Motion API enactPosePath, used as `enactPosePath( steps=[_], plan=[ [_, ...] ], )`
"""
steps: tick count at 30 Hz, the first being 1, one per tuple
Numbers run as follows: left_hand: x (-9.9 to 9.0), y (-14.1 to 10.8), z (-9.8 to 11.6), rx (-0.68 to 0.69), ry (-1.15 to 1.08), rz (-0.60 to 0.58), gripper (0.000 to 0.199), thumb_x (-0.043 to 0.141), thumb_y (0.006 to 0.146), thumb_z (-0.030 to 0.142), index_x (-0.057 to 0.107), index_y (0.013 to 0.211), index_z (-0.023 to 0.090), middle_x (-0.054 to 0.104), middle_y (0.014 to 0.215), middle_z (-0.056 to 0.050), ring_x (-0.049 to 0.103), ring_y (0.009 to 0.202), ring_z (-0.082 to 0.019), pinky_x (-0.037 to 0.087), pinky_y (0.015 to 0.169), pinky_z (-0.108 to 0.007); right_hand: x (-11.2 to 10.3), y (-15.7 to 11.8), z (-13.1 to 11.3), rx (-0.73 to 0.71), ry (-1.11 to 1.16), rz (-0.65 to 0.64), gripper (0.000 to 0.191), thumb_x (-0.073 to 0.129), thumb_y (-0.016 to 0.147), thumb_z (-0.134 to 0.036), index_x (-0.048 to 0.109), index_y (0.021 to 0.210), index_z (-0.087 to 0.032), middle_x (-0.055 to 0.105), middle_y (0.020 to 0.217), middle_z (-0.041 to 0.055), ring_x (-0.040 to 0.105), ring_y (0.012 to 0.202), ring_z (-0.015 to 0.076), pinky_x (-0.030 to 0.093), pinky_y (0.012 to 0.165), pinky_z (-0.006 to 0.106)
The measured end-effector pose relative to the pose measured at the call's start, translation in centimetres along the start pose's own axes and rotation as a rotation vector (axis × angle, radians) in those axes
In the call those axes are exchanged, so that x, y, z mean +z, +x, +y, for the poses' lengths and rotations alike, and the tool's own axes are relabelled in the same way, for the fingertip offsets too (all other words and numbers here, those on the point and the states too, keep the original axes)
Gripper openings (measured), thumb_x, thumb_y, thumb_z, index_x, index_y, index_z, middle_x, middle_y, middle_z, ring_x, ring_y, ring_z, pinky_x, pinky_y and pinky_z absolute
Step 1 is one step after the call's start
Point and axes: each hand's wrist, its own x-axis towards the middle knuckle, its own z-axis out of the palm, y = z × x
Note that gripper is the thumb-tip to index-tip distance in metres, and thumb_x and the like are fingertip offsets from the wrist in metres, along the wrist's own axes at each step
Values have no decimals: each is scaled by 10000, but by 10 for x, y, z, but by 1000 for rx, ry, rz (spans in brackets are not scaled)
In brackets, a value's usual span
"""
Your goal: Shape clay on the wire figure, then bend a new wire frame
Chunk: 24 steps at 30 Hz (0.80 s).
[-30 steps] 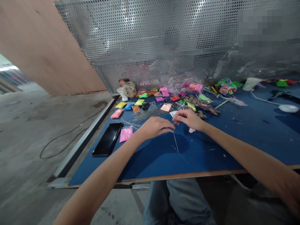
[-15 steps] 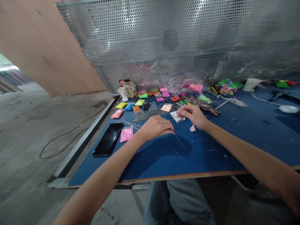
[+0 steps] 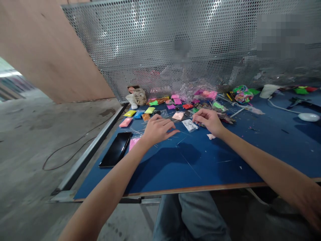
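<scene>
My left hand [image 3: 160, 130] is closed in a pinch above the blue table, and a thin metal wire [image 3: 185, 133] sticks out to the right from its fingertips. My right hand [image 3: 208, 122] has its thumb and fingers drawn together; whatever is between them is too small to make out. Just left of those fingers lies a small white packet [image 3: 190, 126] with dark marks. A pale pink scrap of clay [image 3: 211, 136] sits under the right wrist. On the table below both hands lies a bent thin wire [image 3: 181, 142].
A black phone [image 3: 115, 149] and a pink clay packet [image 3: 133, 143] are at the left. Several coloured packets, loose wires and crumpled plastic [image 3: 188, 91] line the back, before a perforated metal panel [image 3: 150, 43]. A white round object with a cord [image 3: 309, 117] lies right.
My left hand has lifted and moved left, and its wire now points more sideways. My right hand has shifted slightly right and up, uncovering more of the white packet.
</scene>
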Motion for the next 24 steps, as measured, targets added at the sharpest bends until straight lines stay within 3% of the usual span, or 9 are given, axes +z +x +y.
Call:
enactPosePath(
  steps=[4,8,13,17,20,24],
  plan=[
    [-5,2,0,-9,88,-5,266,595,964,494,694,938,248,743,881,-32,624,745,-188,348,844,-383,1,-2,-1,-29,-155,-7,202,678,880,-399,670,841,-202,735,800,53,637,688,176,497,651,341],
    [-9,4,1,-28,95,-1,256,594,966,492,698,996,261,746,1074,-62,639,891,-235,326,915,-425,-4,-2,-4,-255,-620,53,194,625,921,-387,726,867,-230,737,850,58,633,762,212,475,732,385],
    [-5,6,12,-36,-96,-26,272,650,919,536,718,983,281,762,979,-39,650,875,-226,324,979,-431,-11,2,-12,-455,-895,-2,223,590,961,-399,769,924,-270,765,918,57,635,916,269,410,888,455],
    [-1,8,28,-71,-475,-107,315,703,884,522,715,1061,263,773,963,-36,687,896,-208,411,931,-379,-10,0,-14,-514,-917,-56,251,552,1001,-412,765,996,-280,777,1018,33,625,1014,261,372,923,437],
    [5,8,35,-243,-935,-180,423,686,914,466,591,1246,223,777,1030,-67,716,899,-184,492,805,-311,-7,-2,-12,-564,-890,-41,242,543,1014,-404,754,1012,-286,773,1064,14,622,1059,244,357,946,423],
    [10,7,35,-401,-1397,-225,449,641,956,447,473,1270,174,767,1088,-146,744,989,-210,538,899,-352,-5,-4,-9,-577,-855,21,214,562,1008,-394,755,987,-305,775,1058,-5,632,1038,230,318,998,435]
  ],
)
